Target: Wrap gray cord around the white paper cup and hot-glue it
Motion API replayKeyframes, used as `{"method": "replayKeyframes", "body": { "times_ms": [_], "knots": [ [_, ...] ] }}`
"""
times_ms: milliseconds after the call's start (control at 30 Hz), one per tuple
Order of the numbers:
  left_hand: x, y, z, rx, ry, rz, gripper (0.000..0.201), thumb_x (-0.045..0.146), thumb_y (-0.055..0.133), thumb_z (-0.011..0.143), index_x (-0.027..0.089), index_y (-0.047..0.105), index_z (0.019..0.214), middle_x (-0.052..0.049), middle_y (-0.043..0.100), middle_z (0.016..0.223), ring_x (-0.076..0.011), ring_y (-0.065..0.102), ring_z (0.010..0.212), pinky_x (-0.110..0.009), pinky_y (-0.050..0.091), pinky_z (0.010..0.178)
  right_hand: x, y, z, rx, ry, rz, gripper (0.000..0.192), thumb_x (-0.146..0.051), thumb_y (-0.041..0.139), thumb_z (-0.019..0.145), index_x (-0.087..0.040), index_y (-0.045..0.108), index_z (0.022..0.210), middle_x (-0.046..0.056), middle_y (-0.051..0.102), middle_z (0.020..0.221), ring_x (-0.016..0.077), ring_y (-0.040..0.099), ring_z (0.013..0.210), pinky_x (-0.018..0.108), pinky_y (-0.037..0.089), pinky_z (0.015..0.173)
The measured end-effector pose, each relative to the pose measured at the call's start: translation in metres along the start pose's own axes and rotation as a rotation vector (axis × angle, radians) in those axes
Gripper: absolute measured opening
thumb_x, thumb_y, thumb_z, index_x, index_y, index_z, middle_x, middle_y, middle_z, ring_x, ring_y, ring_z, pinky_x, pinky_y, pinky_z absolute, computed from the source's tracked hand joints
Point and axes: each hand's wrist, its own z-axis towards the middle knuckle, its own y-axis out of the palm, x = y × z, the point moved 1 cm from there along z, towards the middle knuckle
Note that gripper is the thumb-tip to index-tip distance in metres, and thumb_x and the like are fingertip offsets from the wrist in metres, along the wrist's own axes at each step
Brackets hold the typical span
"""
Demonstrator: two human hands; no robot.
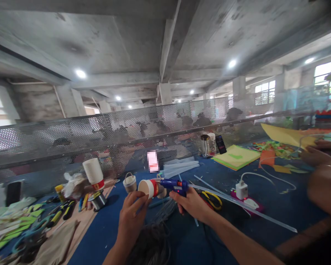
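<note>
My left hand [132, 215] holds a small paper cup [148, 188] on its side, its open mouth turned towards me, a red band near its base. My right hand [192, 204] grips a blue glue gun [174, 186] whose nozzle points left and touches the cup's base end. Both hands are raised above a blue work table [105, 228]. A small cup with a wire handle [130, 182] stands just behind the held cup.
A stack of paper cups [93, 173] leans at the left, near pliers [61, 212], markers and green paper scraps. A white charger [241, 190], clear glue sticks [245, 206], yellow-handled scissors [213, 198] and coloured paper lie right. Another person's arm [320, 173] reaches in. A perforated metal screen [127, 136] closes the table's back.
</note>
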Motion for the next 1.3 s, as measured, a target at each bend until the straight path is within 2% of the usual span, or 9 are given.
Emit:
{"method": "replayKeyframes", "body": {
  "times_ms": [300, 400, 633, 733, 833, 1000, 1133, 1300],
  "knots": [
    [0.003, -0.002, 0.002, -0.002, 0.095, 0.062, 0.011, 0.022, 0.061, 0.087, 0.021, 0.072, 0.085, -0.005, 0.063, 0.087, -0.0184, 0.060, 0.081, -0.030, 0.048, 0.073, 0.000, 0.000, 0.000, 0.006, -0.006, 0.002, 0.039, -0.052, 0.053, 0.088, -0.018, 0.060, 0.071, -0.005, 0.050, 0.042, 0.0099, 0.048, 0.040, 0.021, 0.041, 0.046],
    [0.003, -0.002, 0.002, -0.016, 0.110, 0.070, 0.011, 0.022, 0.061, 0.088, 0.021, 0.072, 0.085, -0.005, 0.063, 0.087, -0.0187, 0.060, 0.081, -0.031, 0.048, 0.074, -0.004, 0.001, 0.001, 0.000, 0.006, 0.070, 0.040, -0.052, 0.055, 0.086, -0.018, 0.056, 0.066, -0.005, 0.048, 0.044, 0.0091, 0.046, 0.040, 0.021, 0.040, 0.045],
    [0.002, 0.000, -0.003, -0.024, 0.059, 0.021, 0.009, 0.021, 0.063, 0.086, 0.021, 0.071, 0.086, -0.005, 0.063, 0.089, -0.0185, 0.060, 0.082, -0.029, 0.048, 0.074, -0.009, 0.002, 0.002, -0.026, -0.004, 0.187, 0.040, -0.055, 0.057, 0.085, -0.016, 0.059, 0.075, -0.005, 0.050, 0.048, 0.0079, 0.044, 0.039, 0.020, 0.041, 0.044],
    [0.004, 0.001, -0.002, 0.012, -0.009, -0.051, 0.008, 0.023, 0.064, 0.086, 0.019, 0.069, 0.082, -0.005, 0.062, 0.087, -0.0173, 0.060, 0.080, -0.027, 0.048, 0.073, -0.004, 0.002, 0.003, -0.021, -0.031, 0.223, 0.042, -0.056, 0.057, 0.085, -0.016, 0.061, 0.078, -0.006, 0.050, 0.048, 0.0077, 0.045, 0.041, 0.020, 0.040, 0.047],
    [0.008, 0.000, 0.000, -0.001, -0.133, -0.152, 0.011, 0.026, 0.064, 0.085, 0.018, 0.067, 0.080, -0.004, 0.062, 0.087, -0.0162, 0.061, 0.077, -0.025, 0.047, 0.071, -0.001, 0.003, 0.003, -0.012, -0.032, 0.241, 0.042, -0.057, 0.057, 0.085, -0.015, 0.064, 0.080, -0.005, 0.052, 0.049, 0.0084, 0.049, 0.044, 0.020, 0.041, 0.049],
    [0.013, -0.004, 0.006, 0.010, -0.337, -0.306, 0.016, 0.032, 0.066, 0.082, 0.017, 0.069, 0.079, -0.005, 0.064, 0.089, -0.0205, 0.062, 0.086, -0.025, 0.047, 0.074, -0.004, 0.005, 0.000, -0.001, -0.079, 0.229, 0.041, -0.056, 0.058, 0.084, -0.016, 0.065, 0.085, 0.000, 0.065, 0.069, 0.0090, 0.055, 0.053, 0.022, 0.044, 0.056],
    [0.011, -0.006, 0.008, -0.021, -0.468, -0.451, 0.019, 0.035, 0.070, 0.078, 0.018, 0.074, 0.084, -0.004, 0.067, 0.086, -0.0227, 0.062, 0.090, -0.025, 0.046, 0.079, 0.001, 0.008, 0.001, -0.030, -0.098, 0.201, 0.042, -0.056, 0.058, 0.084, -0.015, 0.064, 0.083, -0.001, 0.061, 0.063, 0.0107, 0.055, 0.055, 0.022, 0.045, 0.057],
    [0.006, -0.008, 0.008, 0.009, -0.609, -0.580, 0.023, 0.037, 0.071, 0.077, 0.018, 0.076, 0.088, -0.002, 0.067, 0.081, -0.0215, 0.060, 0.085, -0.025, 0.045, 0.077, 0.007, 0.011, 0.003, -0.045, -0.107, 0.124, 0.038, -0.052, 0.061, 0.084, -0.015, 0.065, 0.080, -0.003, 0.056, 0.057, 0.0101, 0.051, 0.051, 0.022, 0.043, 0.053]
  ]
}}
